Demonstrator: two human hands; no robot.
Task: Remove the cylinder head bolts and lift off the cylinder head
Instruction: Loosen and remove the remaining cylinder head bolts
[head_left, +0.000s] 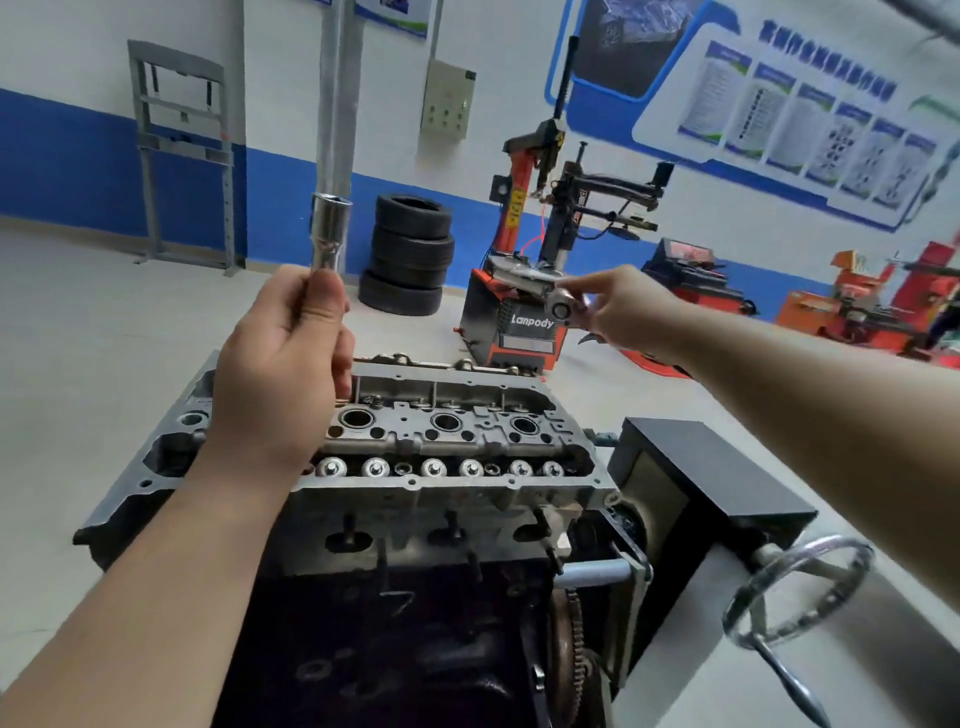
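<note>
Two hands up, both raised above the cylinder head (447, 441). Your left hand (283, 364) is curled round the lower end of a long chrome socket (328, 231) — thumb pressed on its front, open end pointing up, shaft upright. Your right hand (621, 306) pinches the round head of a ratchet (563, 306) between fingertips and thumb; the handle is hidden behind the hand, so its length cannot be told. Socket and ratchet are well apart, not joined.

Cylinder head sits on the engine block (389, 623), which is clamped in the engine stand (701, 493) at the block's right end. Spark plug wells and valve tops are exposed along the head's upper face; your left wrist covers its left end. Bolt state — cannot tell. A handwheel (795, 592) sits at the stand's near right corner.
</note>
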